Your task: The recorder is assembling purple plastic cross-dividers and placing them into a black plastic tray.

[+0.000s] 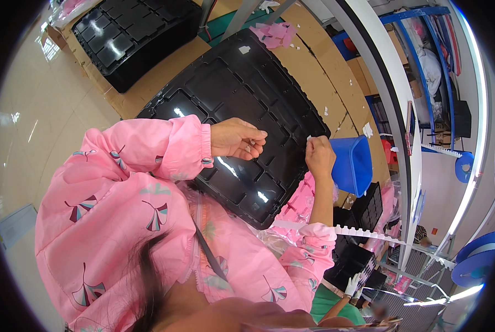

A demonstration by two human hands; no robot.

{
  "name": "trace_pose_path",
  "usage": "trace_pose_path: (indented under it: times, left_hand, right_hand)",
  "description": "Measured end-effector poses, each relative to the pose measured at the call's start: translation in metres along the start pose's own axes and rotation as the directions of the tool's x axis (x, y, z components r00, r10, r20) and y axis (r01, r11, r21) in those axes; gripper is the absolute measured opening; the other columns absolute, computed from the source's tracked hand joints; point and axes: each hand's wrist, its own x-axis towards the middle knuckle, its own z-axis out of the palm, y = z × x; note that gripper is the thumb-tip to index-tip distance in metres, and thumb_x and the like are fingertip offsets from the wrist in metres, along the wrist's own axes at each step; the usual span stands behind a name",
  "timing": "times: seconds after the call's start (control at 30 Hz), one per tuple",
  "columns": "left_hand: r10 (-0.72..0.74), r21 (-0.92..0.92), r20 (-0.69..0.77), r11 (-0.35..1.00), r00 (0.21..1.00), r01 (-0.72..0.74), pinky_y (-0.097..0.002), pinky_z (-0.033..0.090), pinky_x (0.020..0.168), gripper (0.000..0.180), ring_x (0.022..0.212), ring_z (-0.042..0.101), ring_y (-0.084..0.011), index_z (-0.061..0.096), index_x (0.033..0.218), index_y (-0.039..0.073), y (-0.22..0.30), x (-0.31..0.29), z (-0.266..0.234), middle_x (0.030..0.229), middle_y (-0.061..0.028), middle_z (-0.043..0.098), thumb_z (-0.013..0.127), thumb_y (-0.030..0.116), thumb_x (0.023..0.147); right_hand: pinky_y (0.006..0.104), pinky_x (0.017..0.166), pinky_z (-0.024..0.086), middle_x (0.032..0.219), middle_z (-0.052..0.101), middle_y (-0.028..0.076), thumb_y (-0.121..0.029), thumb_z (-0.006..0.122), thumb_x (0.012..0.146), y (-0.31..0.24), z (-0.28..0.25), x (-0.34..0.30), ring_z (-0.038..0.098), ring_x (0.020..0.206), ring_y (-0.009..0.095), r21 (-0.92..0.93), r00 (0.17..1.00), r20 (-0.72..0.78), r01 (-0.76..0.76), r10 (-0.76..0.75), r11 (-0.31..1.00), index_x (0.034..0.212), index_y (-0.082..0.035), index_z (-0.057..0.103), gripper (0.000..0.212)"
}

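A large black plastic tray [231, 94] with moulded ridges lies in front of me, its glossy surface facing up. Over its middle hovers my left hand [238, 139], fingers curled toward the thumb; a tiny pale bit shows at the fingertips, too small to name. My right hand [320, 156] is closed in a pinch at the tray's right edge, beside a blue bin [351, 166]. A small whitish speck shows by its fingertips, and what they grip is hidden. A white scrap [244, 50] rests on the tray's far part.
Another black tray [131, 36] stands at the far left on cardboard [336, 83]. Pink pieces [275, 34] lie beyond the tray, with more pink plastic [300, 202] below its right edge. A white notched strip [363, 232] runs toward blue reels [477, 257]. A co-worker's gloved hand [352, 285] shows lower right.
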Motion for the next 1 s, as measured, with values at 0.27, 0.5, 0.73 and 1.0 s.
trace_pose_path:
  times: [0.27,0.5,0.73,1.0]
  left_hand:
    - [0.052,-0.048,-0.082,0.997,0.995,-0.056,-0.0214,0.048,0.054,0.033,0.057,0.056,-0.0107,0.057,0.084,0.002,-0.004,0.000,0.003,0.073,-0.0053,0.058,0.050,0.034,0.086]
    - [0.223,0.024,-0.194,0.975,0.955,-0.223,-0.0212,0.040,0.048,0.023,0.052,0.047,-0.0089,0.055,0.076,0.004,0.000,-0.011,-0.010,0.063,-0.0020,0.052,0.053,0.025,0.086]
    - [0.211,-0.265,-0.091,0.937,0.973,-0.227,-0.0198,0.045,0.054,0.016,0.060,0.052,-0.0072,0.056,0.089,0.003,0.004,-0.036,-0.025,0.074,-0.0011,0.056,0.054,0.019,0.085]
    - [0.257,-0.437,-0.035,0.865,0.966,-0.246,-0.0250,0.048,0.066,0.015,0.066,0.052,-0.0079,0.052,0.094,0.003,0.006,-0.049,-0.039,0.076,0.0004,0.053,0.051,0.017,0.087]
  right_hand:
    - [0.0224,0.057,0.044,0.072,0.054,0.006,0.003,0.059,0.072,-0.115,-0.032,0.007,0.054,0.063,0.013,0.677,0.997,-0.015,0.065,-0.074,0.733,0.076,0.000,0.059,0.004]
    - [0.0309,0.062,0.046,0.075,0.059,0.012,-0.006,0.058,0.073,-0.124,-0.030,0.056,0.058,0.067,0.025,0.807,0.946,0.208,-0.021,-0.250,0.590,0.081,-0.003,0.063,0.010]
    - [0.0346,0.071,0.044,0.083,0.060,0.016,-0.011,0.057,0.076,-0.118,0.046,0.162,0.057,0.079,0.031,0.585,0.991,-0.095,0.131,-0.092,0.801,0.087,0.000,0.062,0.016]
    - [0.0390,0.070,0.044,0.082,0.061,0.016,-0.016,0.059,0.074,-0.130,0.073,0.210,0.058,0.079,0.033,0.358,0.997,0.078,-0.017,-0.012,0.934,0.084,-0.005,0.065,0.016]
